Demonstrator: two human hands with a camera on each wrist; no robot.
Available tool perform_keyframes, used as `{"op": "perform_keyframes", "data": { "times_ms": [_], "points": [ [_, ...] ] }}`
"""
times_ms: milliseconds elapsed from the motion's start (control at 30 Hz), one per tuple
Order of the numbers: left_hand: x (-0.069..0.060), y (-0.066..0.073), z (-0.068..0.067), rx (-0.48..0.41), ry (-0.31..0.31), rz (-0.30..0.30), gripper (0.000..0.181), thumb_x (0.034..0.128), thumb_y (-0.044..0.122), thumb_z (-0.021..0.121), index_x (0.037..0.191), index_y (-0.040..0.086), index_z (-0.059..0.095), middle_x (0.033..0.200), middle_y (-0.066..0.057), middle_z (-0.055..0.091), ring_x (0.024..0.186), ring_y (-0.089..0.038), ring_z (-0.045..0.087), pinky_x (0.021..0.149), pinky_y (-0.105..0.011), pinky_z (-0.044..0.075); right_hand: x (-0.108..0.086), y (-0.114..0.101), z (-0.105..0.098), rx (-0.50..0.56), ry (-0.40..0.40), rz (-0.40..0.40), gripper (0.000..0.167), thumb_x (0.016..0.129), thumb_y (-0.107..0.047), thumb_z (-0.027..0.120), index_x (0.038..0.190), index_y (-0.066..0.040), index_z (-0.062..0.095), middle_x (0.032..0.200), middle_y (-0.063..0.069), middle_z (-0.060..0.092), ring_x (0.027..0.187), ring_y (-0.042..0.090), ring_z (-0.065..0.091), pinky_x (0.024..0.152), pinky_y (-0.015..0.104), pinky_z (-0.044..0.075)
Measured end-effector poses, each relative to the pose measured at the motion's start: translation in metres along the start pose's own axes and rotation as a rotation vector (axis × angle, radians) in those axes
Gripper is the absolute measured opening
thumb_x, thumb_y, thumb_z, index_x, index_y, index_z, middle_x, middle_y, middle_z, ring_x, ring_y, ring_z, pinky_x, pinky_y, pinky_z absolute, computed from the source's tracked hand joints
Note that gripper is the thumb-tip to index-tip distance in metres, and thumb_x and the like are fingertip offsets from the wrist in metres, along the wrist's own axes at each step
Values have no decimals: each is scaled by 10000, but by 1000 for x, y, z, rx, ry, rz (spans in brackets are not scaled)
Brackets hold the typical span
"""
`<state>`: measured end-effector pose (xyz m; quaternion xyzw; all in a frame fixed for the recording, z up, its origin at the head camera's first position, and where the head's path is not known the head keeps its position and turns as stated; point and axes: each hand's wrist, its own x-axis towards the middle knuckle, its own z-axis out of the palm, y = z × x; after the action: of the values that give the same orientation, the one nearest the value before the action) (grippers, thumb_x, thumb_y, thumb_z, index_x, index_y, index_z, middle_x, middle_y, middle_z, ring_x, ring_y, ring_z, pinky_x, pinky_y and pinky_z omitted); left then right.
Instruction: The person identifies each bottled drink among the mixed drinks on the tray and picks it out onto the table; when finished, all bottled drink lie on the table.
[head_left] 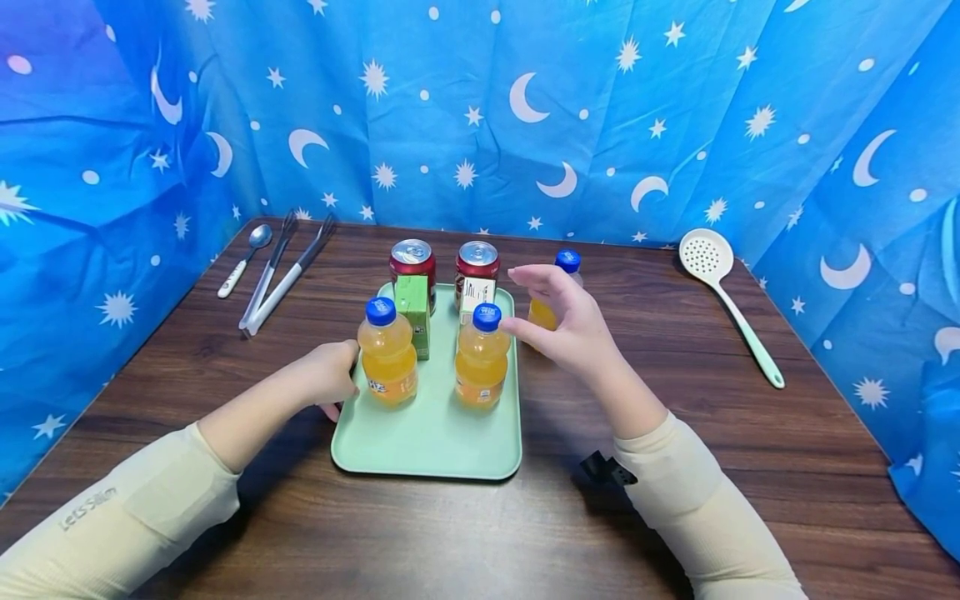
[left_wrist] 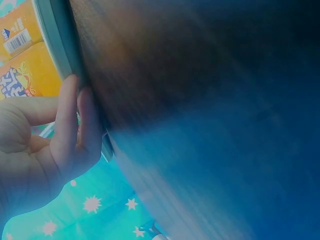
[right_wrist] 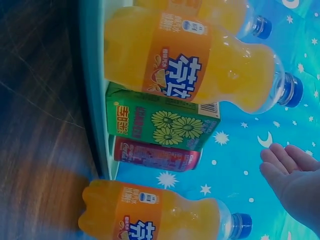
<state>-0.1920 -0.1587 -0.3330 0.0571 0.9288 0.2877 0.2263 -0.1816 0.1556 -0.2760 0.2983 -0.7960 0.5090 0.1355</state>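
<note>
The left hand [head_left: 330, 377] grips the left rim of a pale green tray [head_left: 427, 454]; in the left wrist view the fingers [left_wrist: 67, 125] lie against that rim. Two orange drink bottles [head_left: 389, 362] [head_left: 482, 367] stand upright on the tray, with two juice cartons [head_left: 413, 317] [head_left: 477, 296] behind them and two red cans [head_left: 412, 265] [head_left: 477, 265] at the back. A third orange bottle [right_wrist: 150, 212] stands on the table to the right of the tray. Near it, the right hand [head_left: 573, 327] is raised with thumb and fingers spread, holding nothing; it partly hides this bottle in the head view.
At the back left of the dark wooden table [head_left: 420, 542] lie a spoon [head_left: 242, 265] and metal tongs [head_left: 277, 292]. A slotted ladle [head_left: 731, 304] lies at the right. A blue star-and-moon curtain [head_left: 450, 100] encloses the back and sides.
</note>
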Motion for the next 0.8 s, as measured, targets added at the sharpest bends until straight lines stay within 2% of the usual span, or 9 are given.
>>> {"op": "perform_keyframes", "data": {
  "times_ms": [300, 533, 800],
  "points": [
    [1, 0, 0, 7, 2, 0, 334, 828, -92, 605, 1117, -45, 445, 969, -180, 541, 673, -226, 616, 460, -314, 567, 0, 2, 7, 21, -36, 27, 528, 786, -102, 760, 1243, -32, 508, 1255, 124, 544, 1193, 184, 492, 1037, 388, 401],
    [1, -1, 0, 5, 0, 1, 320, 828, -96, 604, 1101, -38, 447, 949, -170, 536, 688, -227, 616, 463, -312, 568, -2, 2, 10, 19, -58, 37, 557, 768, -109, 778, 1250, -43, 505, 1250, 76, 553, 1200, 191, 495, 1019, 424, 417],
    [-1, 1, -1, 0, 5, 9, 309, 820, -107, 595, 1088, -43, 455, 925, -175, 540, 643, -228, 623, 455, -316, 567, -1, 5, 13, 68, -81, 60, 614, 727, -71, 805, 1255, -24, 495, 1273, 152, 530, 1214, 257, 485, 1030, 438, 402]
  ]
}}
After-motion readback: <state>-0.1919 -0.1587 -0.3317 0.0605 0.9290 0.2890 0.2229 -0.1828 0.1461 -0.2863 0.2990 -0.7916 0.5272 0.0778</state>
